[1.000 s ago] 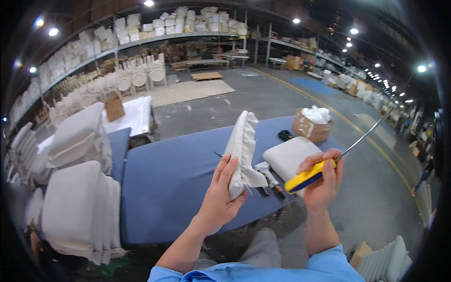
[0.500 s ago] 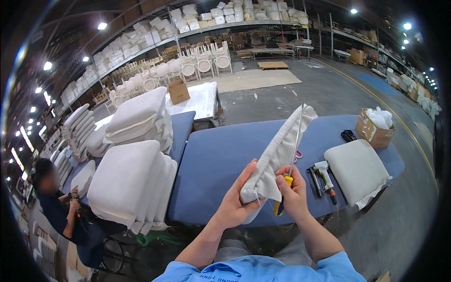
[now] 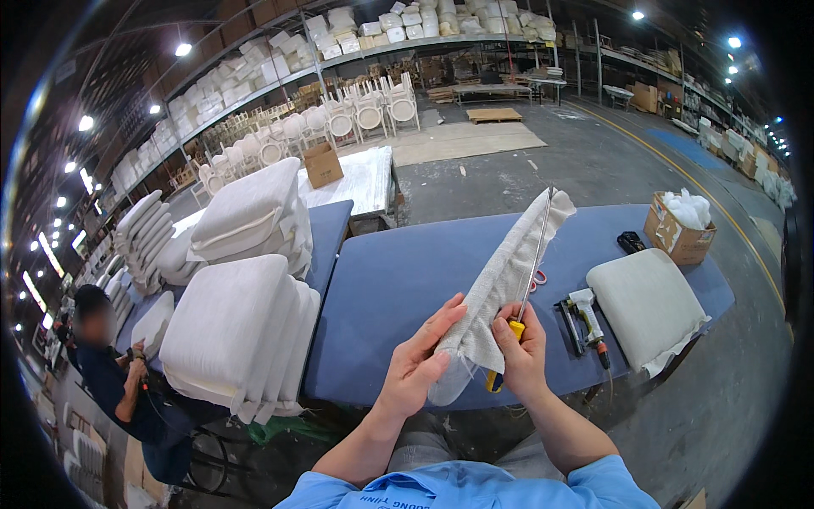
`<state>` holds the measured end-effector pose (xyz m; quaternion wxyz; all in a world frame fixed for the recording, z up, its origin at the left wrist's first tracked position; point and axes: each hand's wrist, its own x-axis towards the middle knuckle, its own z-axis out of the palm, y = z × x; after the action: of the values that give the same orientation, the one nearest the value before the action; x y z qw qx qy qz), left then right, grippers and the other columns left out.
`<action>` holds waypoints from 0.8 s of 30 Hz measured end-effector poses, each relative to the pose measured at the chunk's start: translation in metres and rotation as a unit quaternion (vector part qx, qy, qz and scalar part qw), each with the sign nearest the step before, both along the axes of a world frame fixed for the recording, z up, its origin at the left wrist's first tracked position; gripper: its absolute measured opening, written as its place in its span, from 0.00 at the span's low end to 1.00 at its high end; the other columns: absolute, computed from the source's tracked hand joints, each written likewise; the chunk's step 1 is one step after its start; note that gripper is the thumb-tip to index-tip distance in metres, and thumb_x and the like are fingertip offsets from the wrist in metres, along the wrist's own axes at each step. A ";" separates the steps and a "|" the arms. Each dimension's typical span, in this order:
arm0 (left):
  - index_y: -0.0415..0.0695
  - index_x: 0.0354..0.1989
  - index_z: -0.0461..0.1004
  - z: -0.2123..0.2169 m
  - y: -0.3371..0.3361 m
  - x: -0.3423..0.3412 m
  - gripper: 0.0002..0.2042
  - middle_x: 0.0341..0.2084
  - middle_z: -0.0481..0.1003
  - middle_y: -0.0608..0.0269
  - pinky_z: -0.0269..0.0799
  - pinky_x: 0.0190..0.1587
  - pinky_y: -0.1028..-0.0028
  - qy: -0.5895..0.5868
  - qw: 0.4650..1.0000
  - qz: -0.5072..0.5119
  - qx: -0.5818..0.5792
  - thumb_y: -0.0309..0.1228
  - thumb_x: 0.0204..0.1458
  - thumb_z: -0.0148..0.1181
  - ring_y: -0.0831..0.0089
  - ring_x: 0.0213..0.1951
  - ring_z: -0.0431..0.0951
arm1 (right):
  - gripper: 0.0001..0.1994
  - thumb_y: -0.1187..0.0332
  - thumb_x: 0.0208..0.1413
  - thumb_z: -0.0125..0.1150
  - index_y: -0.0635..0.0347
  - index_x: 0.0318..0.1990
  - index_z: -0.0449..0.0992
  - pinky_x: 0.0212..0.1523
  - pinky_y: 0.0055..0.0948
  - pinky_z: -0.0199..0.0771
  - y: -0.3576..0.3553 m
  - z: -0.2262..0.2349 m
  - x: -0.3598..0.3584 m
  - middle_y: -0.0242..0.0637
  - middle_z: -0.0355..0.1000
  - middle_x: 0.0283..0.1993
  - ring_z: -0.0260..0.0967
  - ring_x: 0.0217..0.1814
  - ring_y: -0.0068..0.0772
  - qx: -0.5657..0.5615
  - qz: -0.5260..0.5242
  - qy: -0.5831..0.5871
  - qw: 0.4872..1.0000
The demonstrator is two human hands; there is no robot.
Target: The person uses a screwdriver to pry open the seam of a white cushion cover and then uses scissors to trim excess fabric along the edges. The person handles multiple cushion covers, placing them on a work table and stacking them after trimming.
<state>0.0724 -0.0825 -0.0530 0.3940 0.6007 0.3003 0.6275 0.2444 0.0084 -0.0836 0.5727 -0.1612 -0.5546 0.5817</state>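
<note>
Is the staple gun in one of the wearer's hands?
No, the staple gun lies on the blue table, beside a pale cushion.

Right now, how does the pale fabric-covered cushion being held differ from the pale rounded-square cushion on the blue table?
The held pale fabric-covered cushion is tipped up, while the pale rounded-square cushion on the blue table lies flat. The held cushion looks narrow from here; the table cushion shows its broad top. The left hand grips the held cushion; no hand touches the table cushion. Both have pale fabric covers.
</note>
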 end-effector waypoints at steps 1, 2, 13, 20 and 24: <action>0.29 0.74 0.61 0.006 -0.004 0.003 0.35 0.78 0.53 0.41 0.45 0.79 0.60 0.030 0.999 0.016 0.005 0.28 0.54 0.49 0.55 0.80 0.50 | 0.07 0.69 0.70 0.61 0.59 0.45 0.70 0.41 0.19 0.65 0.000 0.000 0.000 0.25 0.68 0.40 0.62 0.39 0.13 0.002 0.000 -0.001 1.000; 0.29 0.74 0.61 0.010 -0.006 0.005 0.35 0.78 0.53 0.42 0.45 0.79 0.60 0.060 0.998 0.033 0.010 0.27 0.54 0.49 0.55 0.80 0.50 | 0.07 0.68 0.70 0.61 0.59 0.45 0.70 0.41 0.19 0.65 0.000 0.000 0.000 0.25 0.68 0.40 0.62 0.39 0.13 0.002 0.000 0.001 1.000; 0.35 0.77 0.59 0.000 -0.001 -0.008 0.37 0.80 0.49 0.45 0.42 0.79 0.63 -0.016 0.999 -0.041 0.000 0.24 0.54 0.54 0.58 0.81 0.47 | 0.07 0.68 0.71 0.60 0.59 0.45 0.70 0.41 0.18 0.63 0.001 -0.002 -0.005 0.24 0.67 0.39 0.60 0.39 0.13 -0.002 -0.006 -0.006 1.000; 0.38 0.79 0.50 -0.004 0.001 0.013 0.44 0.71 0.64 0.52 0.57 0.74 0.65 0.043 0.996 0.073 -0.016 0.16 0.54 0.66 0.67 0.73 0.62 | 0.09 0.62 0.74 0.54 0.58 0.47 0.69 0.41 0.20 0.64 0.005 -0.011 -0.003 0.24 0.66 0.39 0.61 0.38 0.13 -0.029 0.000 0.012 1.000; 0.39 0.79 0.52 -0.020 0.004 0.008 0.42 0.66 0.70 0.57 0.65 0.69 0.68 -0.010 0.995 0.084 -0.047 0.18 0.56 0.68 0.71 0.67 0.69 | 0.12 0.58 0.75 0.54 0.56 0.47 0.66 0.39 0.26 0.69 0.007 0.012 0.012 0.33 0.70 0.36 0.66 0.36 0.22 0.028 -0.006 0.082 0.996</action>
<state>0.0805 -0.0784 -0.0732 0.3709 0.5479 0.3749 0.6493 0.2562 0.0149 -0.0714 0.6242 -0.1006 -0.5211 0.5734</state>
